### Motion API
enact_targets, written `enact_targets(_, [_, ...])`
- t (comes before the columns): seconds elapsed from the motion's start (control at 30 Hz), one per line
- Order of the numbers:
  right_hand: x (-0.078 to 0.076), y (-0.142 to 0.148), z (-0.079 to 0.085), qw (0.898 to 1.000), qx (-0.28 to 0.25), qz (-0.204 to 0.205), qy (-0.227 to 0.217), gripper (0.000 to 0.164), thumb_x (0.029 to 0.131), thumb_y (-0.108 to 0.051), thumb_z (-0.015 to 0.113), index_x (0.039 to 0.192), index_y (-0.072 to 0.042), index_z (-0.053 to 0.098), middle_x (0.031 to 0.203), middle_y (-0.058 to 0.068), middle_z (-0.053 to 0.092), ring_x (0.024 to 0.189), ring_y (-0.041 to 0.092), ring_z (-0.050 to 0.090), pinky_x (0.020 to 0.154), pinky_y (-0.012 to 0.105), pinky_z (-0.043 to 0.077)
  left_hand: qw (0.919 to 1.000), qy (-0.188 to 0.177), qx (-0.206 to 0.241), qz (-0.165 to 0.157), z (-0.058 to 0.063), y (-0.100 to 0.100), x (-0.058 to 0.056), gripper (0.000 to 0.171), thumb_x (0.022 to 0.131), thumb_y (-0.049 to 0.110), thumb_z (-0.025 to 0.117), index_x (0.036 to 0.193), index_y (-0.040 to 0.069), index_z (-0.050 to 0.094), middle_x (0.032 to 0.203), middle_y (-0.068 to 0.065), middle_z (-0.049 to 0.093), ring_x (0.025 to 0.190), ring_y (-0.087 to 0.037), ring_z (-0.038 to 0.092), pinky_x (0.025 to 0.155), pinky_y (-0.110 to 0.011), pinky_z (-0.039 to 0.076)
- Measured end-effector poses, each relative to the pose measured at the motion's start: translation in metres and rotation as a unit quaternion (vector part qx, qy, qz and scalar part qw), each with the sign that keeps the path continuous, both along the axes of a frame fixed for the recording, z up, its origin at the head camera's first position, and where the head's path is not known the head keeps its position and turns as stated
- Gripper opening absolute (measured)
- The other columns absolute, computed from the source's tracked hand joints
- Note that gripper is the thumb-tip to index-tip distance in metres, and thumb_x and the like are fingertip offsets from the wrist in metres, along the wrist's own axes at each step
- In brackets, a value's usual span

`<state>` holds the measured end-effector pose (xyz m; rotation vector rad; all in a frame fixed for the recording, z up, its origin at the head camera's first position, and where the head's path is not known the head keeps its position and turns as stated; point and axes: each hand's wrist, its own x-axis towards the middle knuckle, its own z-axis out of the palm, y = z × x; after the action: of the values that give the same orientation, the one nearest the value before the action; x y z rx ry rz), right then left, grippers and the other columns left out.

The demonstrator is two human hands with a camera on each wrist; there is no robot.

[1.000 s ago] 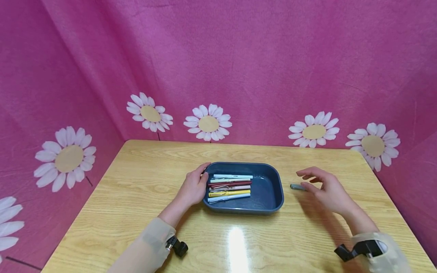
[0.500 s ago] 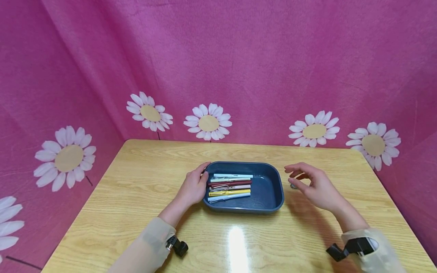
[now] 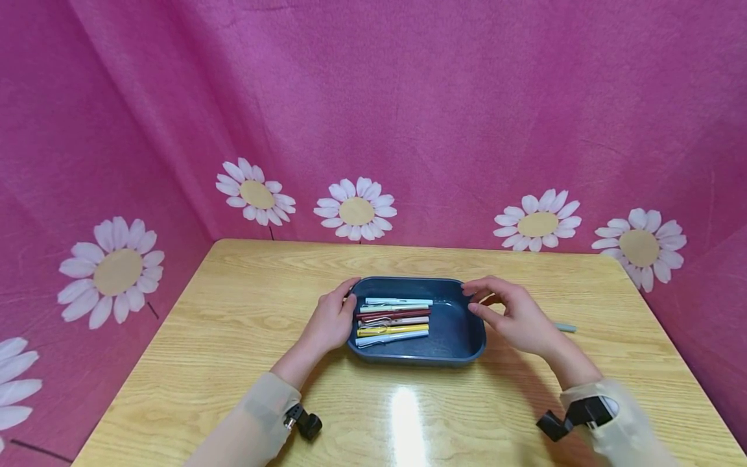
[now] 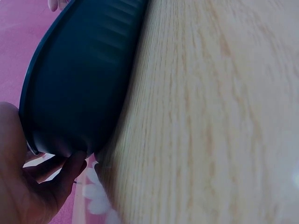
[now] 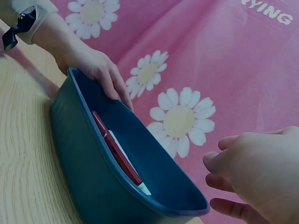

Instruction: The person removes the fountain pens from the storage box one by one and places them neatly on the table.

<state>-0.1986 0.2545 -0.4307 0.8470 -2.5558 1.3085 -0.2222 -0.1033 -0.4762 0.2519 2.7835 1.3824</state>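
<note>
Left hand [image 3: 327, 319] gripped the left end of the dark blue container [image 3: 452, 332], with the thumb at the rim and the fingers against the outside of the end wall; this hold probably served to keep the container from sliding or turning. Right hand [image 3: 516, 319] was positioned at the opposite end with its thumb and fingers apart and nothing visible between them. Its fingertips overlapped the right rim in the head view, whereas the right wrist view placed them just beside a corner; contact could not be confirmed. The container stood flat on the wooden table [image 3: 280, 285], long side across the person, an orientation that put one short wall within reach of each hand. Inside, a row of pens [image 3: 392, 330] in pale blue, pale green, dark red, pink and yellow lay side by side, roughly parallel to the long walls and grouped toward the left end, an arrangement that likely kept each pen separately accessible. One grey-green pen [image 3: 565, 327] lay on the table outside the container, beyond the right wrist, which partly hid it; no hand held it.
</note>
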Motion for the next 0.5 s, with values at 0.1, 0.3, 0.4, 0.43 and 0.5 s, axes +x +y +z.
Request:
enact_targets(0.1, [-0.002, -0.006, -0.001, 1.0, 0.004, 0.002, -0.015, 0.031, 0.097, 0.005, 0.072, 0.126, -0.006, 0.072, 0.122, 0.011, 0.072, 0.103, 0.021, 0.07, 0.089, 0.038, 0.058, 1.0, 0.0, 0.0, 0.0, -0.001, 0.0, -0.001, 0.047, 0.114, 0.022, 0.043, 0.16, 0.013, 0.047, 0.152, -0.019, 0.055, 0.142, -0.036, 0.05, 0.118, -0.056, 0.037])
enact_targets(0.3, [-0.009, -0.021, -0.003, 0.999, 0.003, 0.012, -0.035, 0.03, 0.098, 0.003, 0.073, 0.126, -0.008, 0.072, 0.12, 0.009, 0.073, 0.102, 0.019, 0.07, 0.09, 0.038, 0.058, 1.0, 0.007, -0.001, 0.0, -0.001, -0.001, -0.001, 0.047, 0.114, 0.022, 0.042, 0.159, 0.013, 0.048, 0.15, -0.019, 0.057, 0.14, -0.036, 0.051, 0.118, -0.056, 0.038])
enact_targets(0.4, [-0.014, -0.028, -0.006, 0.999, -0.004, 0.025, -0.033, 0.029, 0.098, 0.003, 0.072, 0.126, -0.005, 0.072, 0.118, 0.011, 0.074, 0.101, 0.02, 0.071, 0.089, 0.037, 0.058, 1.0, 0.008, 0.0, -0.002, 0.0, -0.001, 0.0, 0.047, 0.114, 0.022, 0.043, 0.16, 0.013, 0.048, 0.15, -0.019, 0.057, 0.14, -0.036, 0.051, 0.117, -0.056, 0.038])
enact_targets(0.43, [-0.014, -0.03, -0.007, 0.999, -0.006, 0.028, -0.034, 0.029, 0.098, 0.003, 0.072, 0.126, -0.004, 0.072, 0.118, 0.011, 0.074, 0.102, 0.021, 0.071, 0.09, 0.037, 0.058, 1.0, 0.009, 0.001, -0.003, 0.0, -0.001, 0.0, 0.047, 0.114, 0.022, 0.043, 0.159, 0.013, 0.048, 0.15, -0.019, 0.057, 0.14, -0.036, 0.051, 0.117, -0.055, 0.038])
enact_targets(0.5, [-0.016, -0.034, -0.009, 0.999, -0.009, 0.033, -0.039, 0.029, 0.098, 0.003, 0.072, 0.127, -0.002, 0.071, 0.117, 0.014, 0.073, 0.102, 0.022, 0.071, 0.09, 0.04, 0.058, 0.9999, 0.01, 0.001, -0.004, 0.0, -0.001, 0.0, 0.047, 0.114, 0.022, 0.043, 0.159, 0.012, 0.048, 0.15, -0.019, 0.057, 0.14, -0.036, 0.051, 0.117, -0.055, 0.038])
